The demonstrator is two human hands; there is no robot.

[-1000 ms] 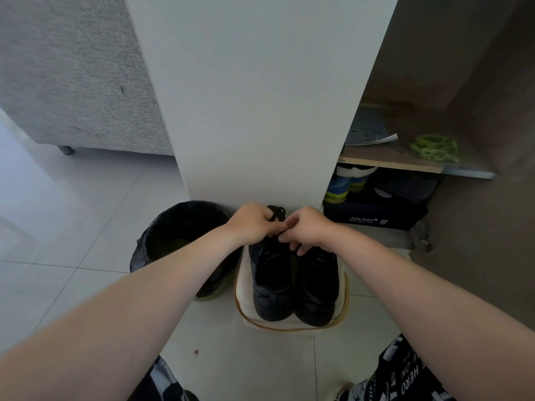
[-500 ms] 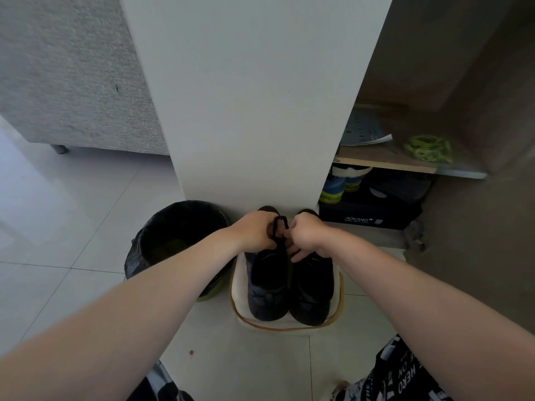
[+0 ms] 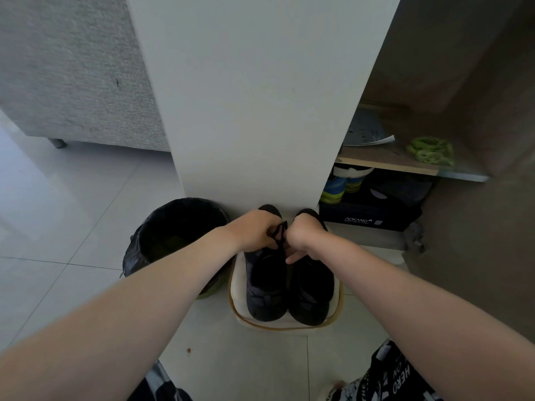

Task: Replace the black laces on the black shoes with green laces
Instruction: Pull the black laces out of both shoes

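Undoing the black lace [image 3: 279, 231] at the shoe top; the task is at an early stage, no green threaded yet.
Left hand [image 3: 254, 230] and right hand [image 3: 304, 235] meet at 12 o'clock of the shoes [image 3: 265, 282], fingers curled and pinching the lace loops over the 9 o'clock shoe. One or two right fingers poke loose below, and the exact fingertip grip is hidden. The shoes sit side by side on a mat [image 3: 289, 328], with a bin [image 3: 173, 227] at its 9 o'clock. Green laces [image 3: 430, 150] lie on a shelf [image 3: 385, 166] at 2 o'clock, well apart. Next, probably: pull the knot free, then strip the lace eyelet by eyelet, needing a firm pinch and slack.
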